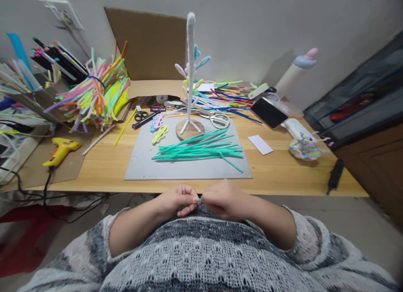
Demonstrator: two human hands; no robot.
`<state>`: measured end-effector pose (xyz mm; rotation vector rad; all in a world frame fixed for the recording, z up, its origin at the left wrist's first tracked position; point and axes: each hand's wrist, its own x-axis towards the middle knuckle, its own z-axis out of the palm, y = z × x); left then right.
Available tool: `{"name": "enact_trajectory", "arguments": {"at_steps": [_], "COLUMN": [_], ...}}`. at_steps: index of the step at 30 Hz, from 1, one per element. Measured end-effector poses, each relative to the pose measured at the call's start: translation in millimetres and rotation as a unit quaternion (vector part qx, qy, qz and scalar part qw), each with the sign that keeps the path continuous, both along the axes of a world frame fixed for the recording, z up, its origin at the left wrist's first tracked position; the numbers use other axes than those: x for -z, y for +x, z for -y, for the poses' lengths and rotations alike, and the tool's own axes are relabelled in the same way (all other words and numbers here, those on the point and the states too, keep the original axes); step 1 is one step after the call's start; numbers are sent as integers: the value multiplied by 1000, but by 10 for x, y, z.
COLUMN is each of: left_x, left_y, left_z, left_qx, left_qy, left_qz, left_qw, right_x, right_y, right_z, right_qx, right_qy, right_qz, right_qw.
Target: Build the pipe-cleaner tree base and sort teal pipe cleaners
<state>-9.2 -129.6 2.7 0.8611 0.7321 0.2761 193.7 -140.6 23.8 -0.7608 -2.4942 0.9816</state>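
Observation:
Close to my body, below the table's front edge, both hands meet. My left hand (184,200) pinches a small green piece (199,200) between thumb and fingertips. Against the other side of that piece, my right hand (225,199) is closed, its fingers curled and mostly hidden from above. Most of the green piece is covered by the fingers. In front of my hands, a loose bundle of green pipe cleaners (198,151) lies on the grey mat (185,171). Behind it a white wrapped stem (190,69) stands upright on a round wooden base (181,131).
White-handled scissors (219,121) and yellow looped pieces (160,134) lie near the base. A yellow glue gun (62,151) and a colourful pipe cleaner bunch (97,90) are at left. At right are a phone (269,112) and a white card (260,144).

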Motion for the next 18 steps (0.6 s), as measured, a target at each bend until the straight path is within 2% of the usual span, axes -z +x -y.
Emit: {"name": "enact_trajectory", "arguments": {"at_steps": [1, 3, 7, 11, 13, 15, 18], "left_x": [1, -24, -123, -217, -278, -339, -357], "left_y": [-8, -63, -353, -737, -849, -851, -639], "left_z": [-4, -14, -48, -64, -60, -55, -44], "left_qx": [-1, 5, 45, 137, 185, 212, 210], "left_qy": [5, 44, 151, 201, 229, 260, 269], "left_qz": [-2, -36, -146, -248, -273, -254, -174], "left_qw": [1000, 998, 977, 938, 916, 907, 924], "right_x": [-19, -65, -176, -213, -197, -168, -113], "right_y": [17, 76, 368, 748, 830, 789, 532], "right_z": [0, -14, -116, -223, -235, -217, -162], "right_qx": [-5, 9, 70, 120, 128, 123, 114], "right_qy": [45, 73, 23, -36, -65, -83, -65], "right_qz": [22, 52, 85, 114, 114, 102, 102], "right_qw": [999, 996, 994, 986, 983, 984, 986]}}
